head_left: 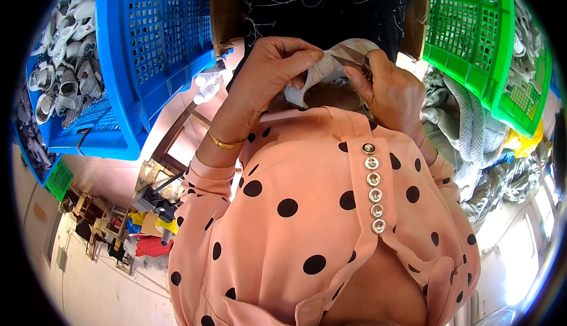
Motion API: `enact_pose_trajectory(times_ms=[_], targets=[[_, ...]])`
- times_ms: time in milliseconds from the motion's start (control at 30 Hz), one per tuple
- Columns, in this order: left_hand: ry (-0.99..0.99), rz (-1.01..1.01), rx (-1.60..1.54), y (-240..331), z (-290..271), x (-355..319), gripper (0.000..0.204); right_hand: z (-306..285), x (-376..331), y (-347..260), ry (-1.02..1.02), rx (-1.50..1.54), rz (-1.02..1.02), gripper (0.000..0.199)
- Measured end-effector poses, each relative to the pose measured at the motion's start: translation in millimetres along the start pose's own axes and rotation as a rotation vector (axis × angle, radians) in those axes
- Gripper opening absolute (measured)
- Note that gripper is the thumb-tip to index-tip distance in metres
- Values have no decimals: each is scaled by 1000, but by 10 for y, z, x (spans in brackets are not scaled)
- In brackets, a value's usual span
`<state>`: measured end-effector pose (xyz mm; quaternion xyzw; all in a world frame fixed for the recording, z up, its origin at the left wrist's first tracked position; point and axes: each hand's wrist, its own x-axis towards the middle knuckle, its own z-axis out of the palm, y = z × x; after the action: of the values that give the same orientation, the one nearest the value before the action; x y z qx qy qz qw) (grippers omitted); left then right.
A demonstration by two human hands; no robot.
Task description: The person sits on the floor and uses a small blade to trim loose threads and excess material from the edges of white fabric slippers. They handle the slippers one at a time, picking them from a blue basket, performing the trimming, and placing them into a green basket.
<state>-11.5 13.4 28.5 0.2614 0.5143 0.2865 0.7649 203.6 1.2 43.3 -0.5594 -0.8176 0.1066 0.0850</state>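
My left hand (273, 69) pinches the edge of a pale grey-white shoe upper (321, 71) between thumb and fingers, close in front of my body. My right hand (397, 90) is closed round a small pair of scissors (351, 60). Its metal blades point left and lie against the upper near my left fingertips. The scissors' handles are mostly hidden inside my right hand. Beneath the work, a dark cloth (325, 7) carries several loose white thread ends.
A blue plastic crate (150, 36) stands at the left beside a heap of shoe uppers (68, 60). On the right is a green plastic crate (466, 36) with more uppers behind it. Grey fabric pieces (466, 119) are piled below that crate.
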Motion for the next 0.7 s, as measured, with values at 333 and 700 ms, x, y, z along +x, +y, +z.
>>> enact_pose_trajectory(times_ms=[333, 700], targets=[[17, -7, -39, -92, -31, 12, 22, 49, 21, -50, 1, 97, 21, 42], [17, -4, -71, -117, -20, -15, 23, 51, 94, 71, -233, 693, 185, 38]])
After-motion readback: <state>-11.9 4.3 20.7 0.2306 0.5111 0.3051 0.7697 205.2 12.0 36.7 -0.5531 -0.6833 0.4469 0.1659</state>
